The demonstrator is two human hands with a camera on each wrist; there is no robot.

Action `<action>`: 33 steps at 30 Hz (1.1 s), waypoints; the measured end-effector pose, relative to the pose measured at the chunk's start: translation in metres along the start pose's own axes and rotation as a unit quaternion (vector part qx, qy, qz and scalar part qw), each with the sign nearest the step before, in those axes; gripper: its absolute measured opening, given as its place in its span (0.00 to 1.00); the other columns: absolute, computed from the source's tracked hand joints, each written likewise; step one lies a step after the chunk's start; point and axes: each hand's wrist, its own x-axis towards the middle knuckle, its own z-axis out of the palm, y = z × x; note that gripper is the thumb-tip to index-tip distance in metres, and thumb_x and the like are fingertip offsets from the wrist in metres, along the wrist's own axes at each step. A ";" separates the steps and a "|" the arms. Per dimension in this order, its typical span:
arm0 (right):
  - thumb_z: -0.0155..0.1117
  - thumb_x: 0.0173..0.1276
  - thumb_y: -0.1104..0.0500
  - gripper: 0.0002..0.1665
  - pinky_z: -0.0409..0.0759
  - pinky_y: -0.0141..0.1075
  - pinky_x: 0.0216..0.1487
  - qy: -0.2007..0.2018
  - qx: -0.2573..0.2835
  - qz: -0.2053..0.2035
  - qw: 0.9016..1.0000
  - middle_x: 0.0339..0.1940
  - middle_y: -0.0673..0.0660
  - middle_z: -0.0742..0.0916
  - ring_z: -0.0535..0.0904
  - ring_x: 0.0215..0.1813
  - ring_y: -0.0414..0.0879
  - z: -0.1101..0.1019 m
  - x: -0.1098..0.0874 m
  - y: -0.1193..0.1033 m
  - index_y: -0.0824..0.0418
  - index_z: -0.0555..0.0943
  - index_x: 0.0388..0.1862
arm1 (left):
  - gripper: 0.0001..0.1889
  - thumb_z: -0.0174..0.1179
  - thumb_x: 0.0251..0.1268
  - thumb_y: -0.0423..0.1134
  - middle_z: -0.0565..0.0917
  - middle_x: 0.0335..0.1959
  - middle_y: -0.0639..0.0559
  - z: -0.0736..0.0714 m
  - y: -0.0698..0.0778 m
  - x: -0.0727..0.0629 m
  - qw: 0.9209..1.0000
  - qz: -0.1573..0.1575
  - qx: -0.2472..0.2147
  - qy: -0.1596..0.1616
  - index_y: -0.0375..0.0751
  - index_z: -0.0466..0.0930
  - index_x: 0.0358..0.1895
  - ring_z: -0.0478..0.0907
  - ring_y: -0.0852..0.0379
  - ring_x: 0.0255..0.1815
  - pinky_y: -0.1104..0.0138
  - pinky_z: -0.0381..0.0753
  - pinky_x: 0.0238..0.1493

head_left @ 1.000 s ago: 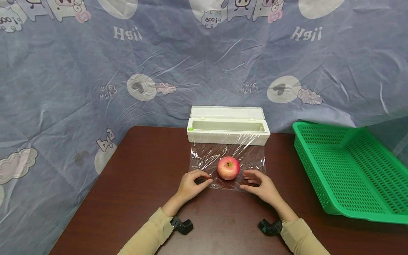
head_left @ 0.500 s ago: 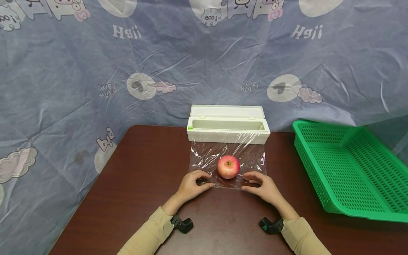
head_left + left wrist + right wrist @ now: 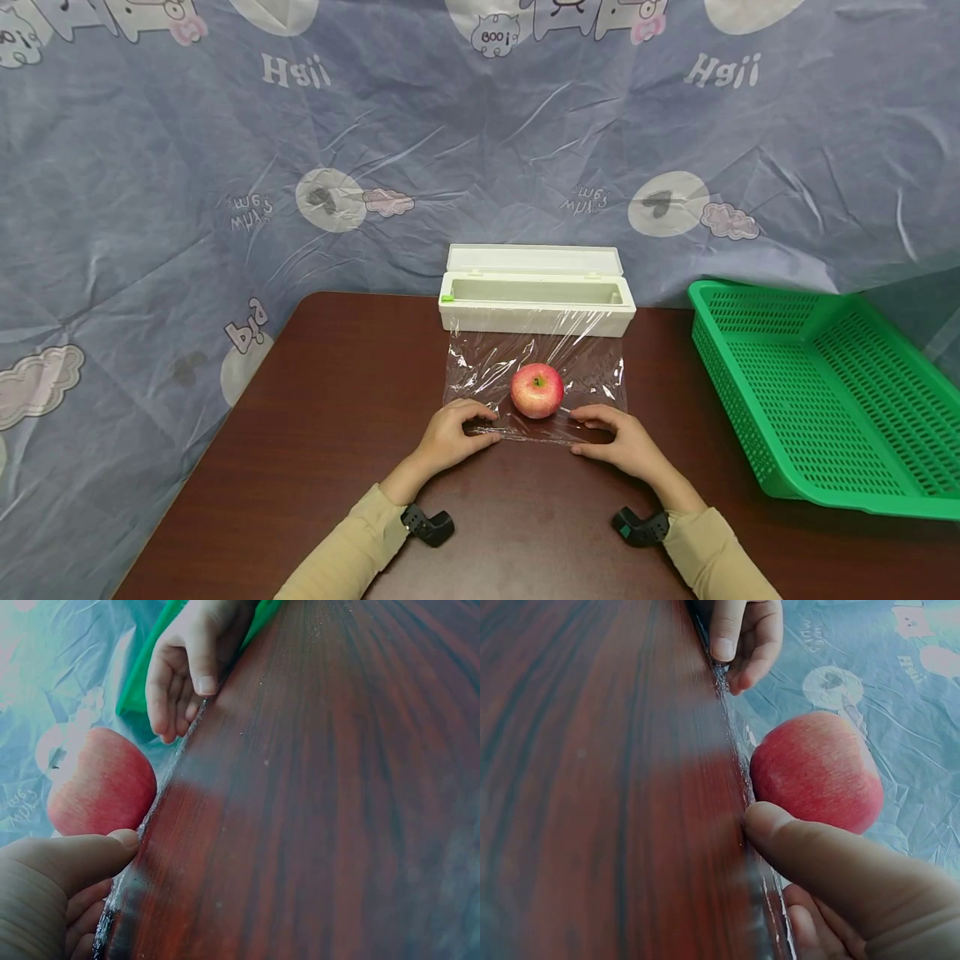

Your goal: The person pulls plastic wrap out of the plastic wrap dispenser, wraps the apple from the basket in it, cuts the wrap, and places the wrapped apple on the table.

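Both forearms are angled inward over the bench [image 3: 360, 375] from its near side, and the two hands are set almost as mirror images of each other. The left hand [image 3: 447, 437] is turned toward the middle with its fingers bent, its thumb tip laid at the near edge of a sheet of clear film [image 3: 472, 365]. The right hand [image 3: 624, 442] is posed alike: the index finger is reached inward over the film, the thumb is lowered to its edge, and the other fingers are curled below. In the head view a gap is left between thumb and index finger on each hand — whether the film is pinched by either cannot be told, since the contact is partly hidden.

A red apple [image 3: 537, 392] is placed on the film between the hands, slightly beyond the fingertips and touched by neither, with its stem end up. Beyond it, the film is stretched from the front of a white box [image 3: 534, 322] whose lid [image 3: 534, 260] is raised. Tan sleeves [image 3: 348, 542] are worn down to the wrists — a black device [image 3: 430, 528] is strapped on each. To the right, a green basket [image 3: 746, 417] is set.
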 end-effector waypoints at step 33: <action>0.72 0.55 0.64 0.11 0.69 0.22 0.51 0.014 -0.076 -0.061 0.995 0.42 0.51 0.86 0.80 0.48 0.48 -0.003 0.003 0.016 0.56 0.86 0.39 | 0.05 0.69 0.53 0.39 0.83 0.36 0.59 0.001 -0.001 0.002 1.000 0.010 0.011 -0.012 0.47 0.86 0.34 0.76 0.62 0.41 0.69 0.73 0.45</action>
